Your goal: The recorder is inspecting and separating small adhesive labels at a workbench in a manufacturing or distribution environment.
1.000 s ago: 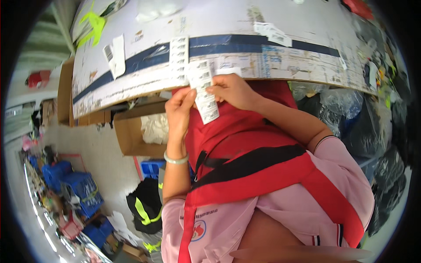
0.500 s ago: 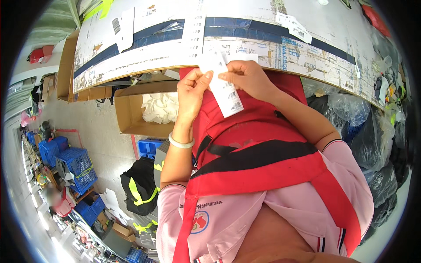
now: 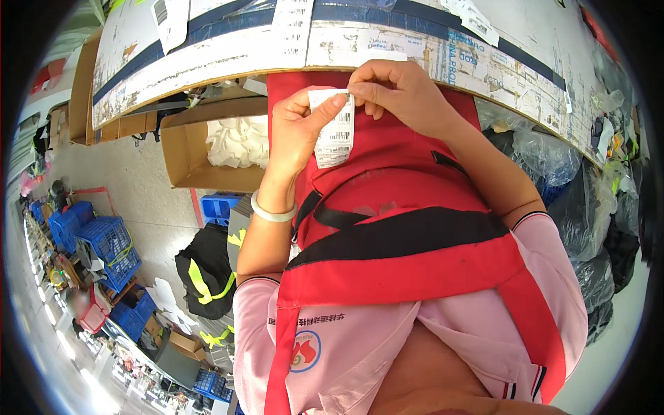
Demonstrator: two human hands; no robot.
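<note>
Left of the cardboard-covered desk (image 3: 339, 52) lies a grey floor (image 3: 155, 197) with red marking lines (image 3: 196, 207); farther from the desk stand blue plastic crates (image 3: 111, 249), and beyond them glow bright strip lights (image 3: 99, 389).

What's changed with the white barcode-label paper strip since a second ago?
The bare right hand has moved to the upper right corner of the white paper strip, which no longer rises above both hands. The bare left hand still holds it.

From the right hand (image 3: 398, 93), the tabletop (image 3: 221, 55) blocks twelve o'clock, the label strip (image 3: 335, 142) eight, but six stands open.
</note>
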